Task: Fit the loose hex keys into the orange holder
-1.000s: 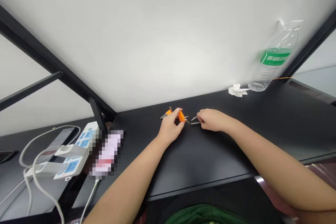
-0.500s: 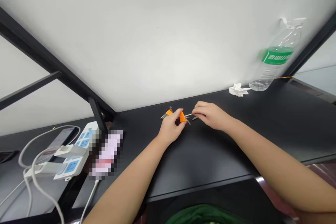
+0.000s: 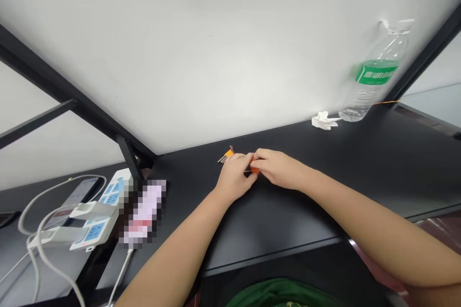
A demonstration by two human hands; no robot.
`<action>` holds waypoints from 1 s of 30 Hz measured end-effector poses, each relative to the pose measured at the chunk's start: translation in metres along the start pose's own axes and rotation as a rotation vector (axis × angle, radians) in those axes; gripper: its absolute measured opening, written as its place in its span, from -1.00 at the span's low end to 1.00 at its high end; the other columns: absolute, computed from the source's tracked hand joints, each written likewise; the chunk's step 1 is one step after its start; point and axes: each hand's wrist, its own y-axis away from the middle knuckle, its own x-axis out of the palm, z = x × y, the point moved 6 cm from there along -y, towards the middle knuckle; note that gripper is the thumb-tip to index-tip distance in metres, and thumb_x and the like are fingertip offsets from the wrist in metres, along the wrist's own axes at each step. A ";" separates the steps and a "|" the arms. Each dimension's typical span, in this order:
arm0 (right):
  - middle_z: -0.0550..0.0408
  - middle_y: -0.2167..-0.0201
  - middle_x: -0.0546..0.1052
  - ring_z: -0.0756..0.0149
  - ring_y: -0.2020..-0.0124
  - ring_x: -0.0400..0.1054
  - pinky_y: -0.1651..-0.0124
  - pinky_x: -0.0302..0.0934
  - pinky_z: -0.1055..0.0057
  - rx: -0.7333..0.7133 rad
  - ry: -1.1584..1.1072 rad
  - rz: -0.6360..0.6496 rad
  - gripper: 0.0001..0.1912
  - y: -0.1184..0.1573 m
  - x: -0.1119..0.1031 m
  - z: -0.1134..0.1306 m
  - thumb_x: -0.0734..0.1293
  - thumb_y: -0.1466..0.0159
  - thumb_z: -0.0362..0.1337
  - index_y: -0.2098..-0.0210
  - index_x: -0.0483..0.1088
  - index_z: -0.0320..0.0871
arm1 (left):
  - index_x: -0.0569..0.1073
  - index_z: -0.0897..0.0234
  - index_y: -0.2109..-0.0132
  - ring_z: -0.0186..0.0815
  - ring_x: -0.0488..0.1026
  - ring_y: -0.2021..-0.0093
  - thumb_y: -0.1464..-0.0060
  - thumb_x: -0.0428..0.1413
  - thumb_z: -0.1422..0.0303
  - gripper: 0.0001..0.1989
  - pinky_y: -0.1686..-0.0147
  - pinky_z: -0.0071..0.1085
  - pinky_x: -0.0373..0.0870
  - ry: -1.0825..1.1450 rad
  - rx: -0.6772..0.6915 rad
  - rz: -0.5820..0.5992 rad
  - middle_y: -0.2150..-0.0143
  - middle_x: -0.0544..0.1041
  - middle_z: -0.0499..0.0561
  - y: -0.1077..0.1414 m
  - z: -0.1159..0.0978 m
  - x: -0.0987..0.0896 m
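Between my two hands, just past the middle of the black desk, is a small orange hex key holder (image 3: 255, 169), largely covered by fingers. My left hand (image 3: 235, 176) is closed on its left side, with a thin metal shaft showing near the thumb. From the right, my right hand (image 3: 280, 167) is closed over the same holder, its fingertips touching the orange part. Whether a key is also pinched in the right fingers is hidden. Just beyond my left hand lies a second orange holder (image 3: 229, 153) with several metal hex keys in it.
A large clear bottle (image 3: 374, 74) with a green label stands at the wall on the right, beside a crumpled white tissue (image 3: 324, 120). On the left are a blurred-out phone (image 3: 144, 213) on a cable, a power strip (image 3: 104, 213) with chargers, and a black metal frame (image 3: 90, 110).
My right hand has moved left, from pinching a thin metal key at the holder to closing over the holder itself. My left hand keeps its hold. The view has shifted slightly.
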 end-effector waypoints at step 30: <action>0.02 0.13 0.47 0.31 0.24 0.41 0.32 0.09 0.44 0.398 0.290 0.317 -0.82 0.011 0.013 -0.064 0.24 -0.34 -0.31 0.12 0.46 -0.12 | 0.40 0.19 -0.20 -0.29 0.58 0.10 -0.12 0.21 0.48 -0.51 -0.01 -0.30 0.56 0.252 -0.178 -0.117 0.08 0.60 0.01 0.004 0.019 0.001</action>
